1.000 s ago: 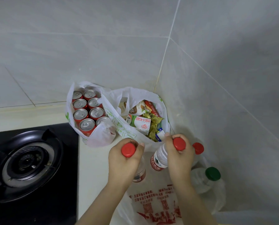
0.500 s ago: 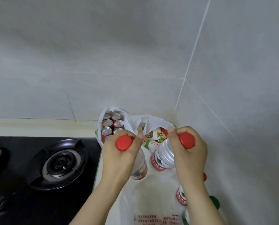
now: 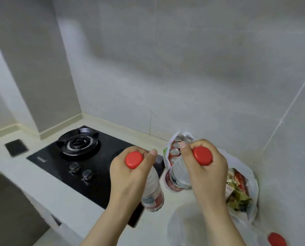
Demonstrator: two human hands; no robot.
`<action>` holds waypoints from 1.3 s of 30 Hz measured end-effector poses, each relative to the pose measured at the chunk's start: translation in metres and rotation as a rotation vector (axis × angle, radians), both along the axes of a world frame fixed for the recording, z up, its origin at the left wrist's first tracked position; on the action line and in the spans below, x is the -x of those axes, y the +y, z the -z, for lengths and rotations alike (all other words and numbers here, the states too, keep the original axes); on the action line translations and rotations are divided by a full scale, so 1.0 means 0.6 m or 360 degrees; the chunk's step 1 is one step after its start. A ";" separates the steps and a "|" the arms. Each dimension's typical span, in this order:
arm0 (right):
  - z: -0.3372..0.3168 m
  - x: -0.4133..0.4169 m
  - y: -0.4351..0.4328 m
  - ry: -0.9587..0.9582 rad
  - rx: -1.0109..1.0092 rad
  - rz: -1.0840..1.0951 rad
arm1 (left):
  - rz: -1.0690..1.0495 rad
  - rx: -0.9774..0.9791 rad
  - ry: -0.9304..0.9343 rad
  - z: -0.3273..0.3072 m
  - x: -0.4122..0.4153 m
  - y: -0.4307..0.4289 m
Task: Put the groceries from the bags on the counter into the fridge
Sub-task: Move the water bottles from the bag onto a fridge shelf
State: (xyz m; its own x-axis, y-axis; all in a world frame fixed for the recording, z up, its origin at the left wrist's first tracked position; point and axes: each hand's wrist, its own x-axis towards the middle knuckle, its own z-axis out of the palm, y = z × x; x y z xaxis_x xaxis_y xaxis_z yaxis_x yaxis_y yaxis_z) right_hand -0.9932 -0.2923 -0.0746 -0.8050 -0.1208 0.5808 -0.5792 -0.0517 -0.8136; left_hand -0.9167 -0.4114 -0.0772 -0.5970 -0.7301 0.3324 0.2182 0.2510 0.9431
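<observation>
Grey tile wall (image 3: 183, 68) fills most of what I see, meeting a pale tabletop (image 3: 47, 189) that carries a black gas hob (image 3: 88, 167) with one burner (image 3: 78, 143) in full view and two knobs near its front edge. A dark flat object (image 3: 16, 147), perhaps a phone, lies at the far left.

On the right stand the bags. The white bag of red drink cans (image 3: 174, 150) is upright near the wall and looks full. Beside it the snack bag (image 3: 240, 189) gapes open, packets showing inside. Nearest me is the white water-bottle bag (image 3: 180, 226), with one more red-capped bottle (image 3: 276, 239) poking up at the bottom right.

My left hand (image 3: 130, 176) has its fingers wrapped round the neck of a water bottle (image 3: 152, 192), held clear above the hob's edge. My right hand (image 3: 205, 167) grips a second water bottle (image 3: 178, 176) the same way, lifted in front of the cans.

I judge the task barely begun: two bottles are out and in hand, none stored as far as I can see, and the fridge is not in view. The cans, the snacks and the remaining bottle are all left to move.
</observation>
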 end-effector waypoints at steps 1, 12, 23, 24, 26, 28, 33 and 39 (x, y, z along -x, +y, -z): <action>-0.003 -0.007 -0.016 0.0011 -0.0006 -0.0050 | -0.0052 0.0009 0.0015 -0.003 -0.015 -0.012; -0.032 -0.137 -0.251 0.0103 -0.0007 -0.0555 | -0.0679 0.0129 0.0018 -0.031 -0.213 -0.189; -0.084 -0.339 -0.473 0.0125 0.0061 -0.1167 | -0.1131 0.0119 0.0023 -0.063 -0.443 -0.363; -0.088 -0.357 -0.488 0.0134 0.0068 -0.1223 | -0.1181 0.0120 0.0029 -0.064 -0.464 -0.373; -0.095 -0.393 -0.515 0.0148 0.0072 -0.1348 | -0.1298 0.0126 0.0050 -0.067 -0.504 -0.387; -0.099 -0.425 -0.541 0.0135 0.0079 -0.1475 | -0.1415 0.0155 0.0034 -0.071 -0.542 -0.397; -0.100 -0.495 -0.611 0.0063 0.0048 -0.1812 | -0.1726 0.0202 -0.0008 -0.081 -0.629 -0.415; -0.103 -0.575 -0.680 0.0091 0.0072 -0.2207 | -0.2148 0.0237 -0.0084 -0.093 -0.699 -0.415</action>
State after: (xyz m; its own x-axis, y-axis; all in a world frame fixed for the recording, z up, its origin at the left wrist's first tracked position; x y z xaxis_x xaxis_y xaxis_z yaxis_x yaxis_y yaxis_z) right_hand -0.6481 -0.7006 -0.0127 -0.0197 -0.7737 0.6332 -0.0659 -0.6309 -0.7730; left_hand -0.4975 -0.6603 -0.0216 0.5340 -0.7108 0.4578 -0.3117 0.3379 0.8881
